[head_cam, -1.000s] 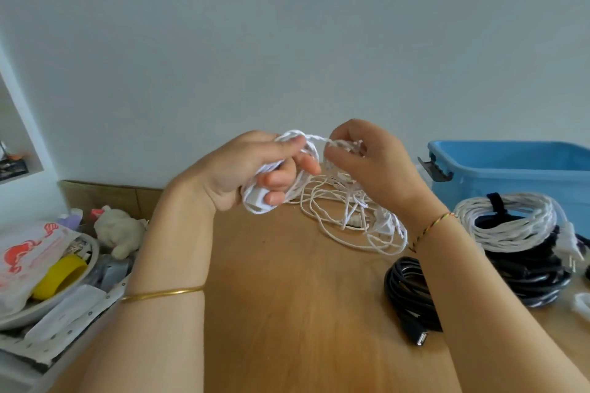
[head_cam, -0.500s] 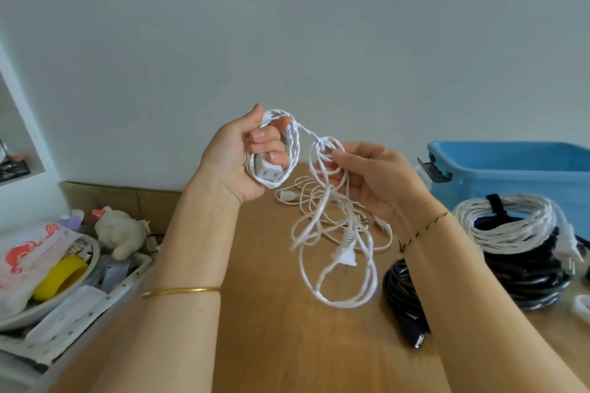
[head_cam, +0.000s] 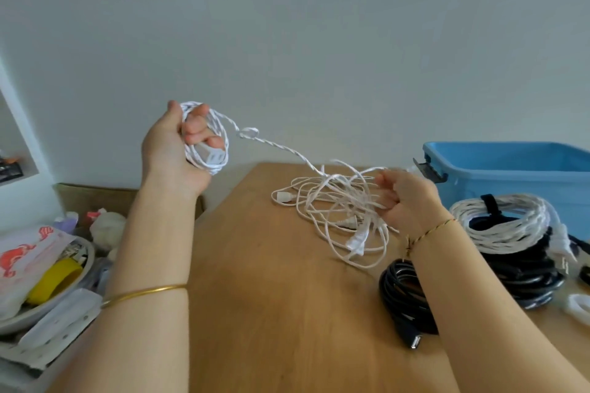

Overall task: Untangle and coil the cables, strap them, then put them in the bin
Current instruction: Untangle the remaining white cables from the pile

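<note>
While left hand [head_cam: 172, 150] grips coiled thin white braided cable [head_cam: 207, 166], right hand [head_cam: 407, 201] blurred, hold unclear; cord limp, light, snag-prone: grasp beside knot [head_cam: 247, 133].

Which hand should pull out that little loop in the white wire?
Probably the right hand: it sits loosely at the tangle, while the left hand is full, gripping the coil. The loop hangs between them.

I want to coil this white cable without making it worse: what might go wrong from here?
The small loop in the white cable between the left hand and the tangle could pull tight into a knot. The white plug lying inside the tangle may snag on strands as they lift. Loose loops sit close to the black cable and might catch it.
</note>
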The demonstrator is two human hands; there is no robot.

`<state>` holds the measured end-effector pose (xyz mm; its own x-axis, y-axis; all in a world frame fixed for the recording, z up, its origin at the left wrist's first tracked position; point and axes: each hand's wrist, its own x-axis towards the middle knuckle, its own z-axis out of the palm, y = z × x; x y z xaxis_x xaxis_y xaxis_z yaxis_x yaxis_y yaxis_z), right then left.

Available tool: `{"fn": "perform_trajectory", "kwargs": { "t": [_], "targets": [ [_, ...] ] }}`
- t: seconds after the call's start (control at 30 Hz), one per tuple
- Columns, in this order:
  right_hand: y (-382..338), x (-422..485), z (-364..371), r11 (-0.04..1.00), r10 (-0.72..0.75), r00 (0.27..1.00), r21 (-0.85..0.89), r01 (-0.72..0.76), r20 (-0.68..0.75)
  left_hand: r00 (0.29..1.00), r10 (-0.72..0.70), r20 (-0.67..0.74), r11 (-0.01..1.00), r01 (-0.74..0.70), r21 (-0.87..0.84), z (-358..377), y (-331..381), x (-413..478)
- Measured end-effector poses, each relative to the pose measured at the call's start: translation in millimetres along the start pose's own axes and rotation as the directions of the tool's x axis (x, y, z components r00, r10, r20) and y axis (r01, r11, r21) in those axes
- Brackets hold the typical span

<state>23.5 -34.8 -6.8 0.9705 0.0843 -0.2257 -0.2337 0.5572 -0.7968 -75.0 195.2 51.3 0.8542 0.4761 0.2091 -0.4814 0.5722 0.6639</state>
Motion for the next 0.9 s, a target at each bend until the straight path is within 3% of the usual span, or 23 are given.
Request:
{"fn": "perform_trajectory", "kwargs": {
  "t": [0.07,0.1,0.17,0.23,0.33,0.37,0.47,0.57,0.67,0.73,0.8,0.83,0.9],
  "targets": [
    [-3.4,-7.5,2.7,0.965,-0.083,0.997,-0.25,0.078,-0.009,0.999,-0.042,0.031,0.997,0.04,0.059,3.8,-2.7,0.3],
    [-4.0,-12.6,6.6,0.895,-0.154,0.988,-0.42,0.15,0.025,0.994,-0.089,0.064,0.991,0.082,0.106,5.8,-4.7,0.0],
    [0.4,-21.5,16.5,0.629,-0.358,0.919,-0.684,0.369,0.167,0.97,-0.202,0.136,0.96,0.169,0.225,10.7,-11.9,-3.1],
    [5.3,-32.9,28.6,0.404,-0.503,0.794,-0.719,0.565,0.341,0.937,-0.286,0.202,0.917,0.207,0.342,16.0,-19.4,-7.4],
    [8.0,-50.5,41.7,0.188,-0.543,0.64,-0.664,0.724,0.544,0.878,-0.377,0.296,0.865,0.219,0.452,20.2,-24.1,-13.2],
    [8.8,-55.6,45.0,0.173,-0.512,0.611,-0.624,0.762,0.604,0.855,-0.403,0.327,0.849,0.216,0.481,20.2,-24.1,-15.4],
    [10.4,-65.0,50.5,0.285,-0.402,0.571,-0.495,0.821,0.716,0.791,-0.46,0.404,0.81,0.187,0.555,21.2,-23.1,-20.2],
    [9.1,-62.8,49.9,0.322,-0.387,0.58,-0.485,0.813,0.717,0.762,-0.484,0.43,0.816,0.216,0.535,22.2,-22.8,-21.3],
    [10.0,-61.9,49.8,0.368,-0.421,0.593,-0.468,0.803,0.687,0.755,-0.48,0.447,0.861,0.308,0.405,19.8,-19.7,-17.7],
    [8.8,-63.3,49.6,0.456,-0.445,0.619,-0.432,0.778,0.647,0.665,-0.531,0.525,0.847,0.435,0.306,13.8,-13.1,-11.7],
    [5.5,-64.3,47.3,0.49,-0.434,0.613,-0.398,0.776,0.661,0.497,-0.562,0.661,0.781,0.583,0.224,7.9,-6.3,-6.6],
    [3.8,-65.2,46.7,0.473,-0.425,0.596,-0.395,0.788,0.681,0.47,-0.552,0.689,0.767,0.611,0.197,5.4,-4.3,-4.9],
    [1.0,-64.1,45.3,0.412,-0.427,0.567,-0.406,0.815,0.704,0.488,-0.531,0.693,0.771,0.617,0.157,2.5,-4.4,-3.2]
  ]
}}
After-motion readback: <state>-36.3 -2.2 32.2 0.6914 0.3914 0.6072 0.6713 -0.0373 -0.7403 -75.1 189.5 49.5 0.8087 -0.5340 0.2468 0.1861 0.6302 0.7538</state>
